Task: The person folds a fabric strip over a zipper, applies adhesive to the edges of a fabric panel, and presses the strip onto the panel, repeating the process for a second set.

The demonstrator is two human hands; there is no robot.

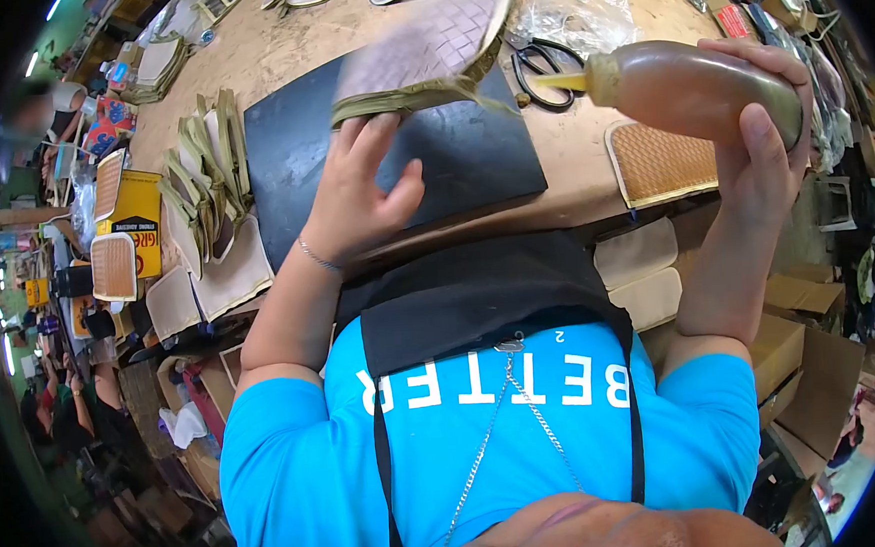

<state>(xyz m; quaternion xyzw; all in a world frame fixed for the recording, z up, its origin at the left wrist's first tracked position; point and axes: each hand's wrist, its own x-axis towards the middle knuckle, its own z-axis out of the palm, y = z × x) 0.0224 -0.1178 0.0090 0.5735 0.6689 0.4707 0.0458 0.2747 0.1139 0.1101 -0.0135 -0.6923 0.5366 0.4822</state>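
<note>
My left hand [372, 192] holds up a pale woven piece [428, 38] with olive-green edging, slightly blurred, above a black board [290, 147]. Its fingertips are hidden behind or inside the piece's lower edge, and its thumb stands apart. On the right, my right hand [765, 133] is wrapped round a squeeze bottle [687, 88] of brownish content. The bottle lies nearly level, its yellow nozzle pointing left towards the woven piece. Black-handled scissors [544, 74] rest on the table [273, 43] between the piece and the bottle.
A row of olive-edged pieces [206, 172] stands left of the board, near a yellow can [143, 216]. A tan woven piece [659, 163] lies at the table's right front edge. Clear plastic [582, 9] lies behind the scissors. Cardboard boxes [808, 351] stand lower right.
</note>
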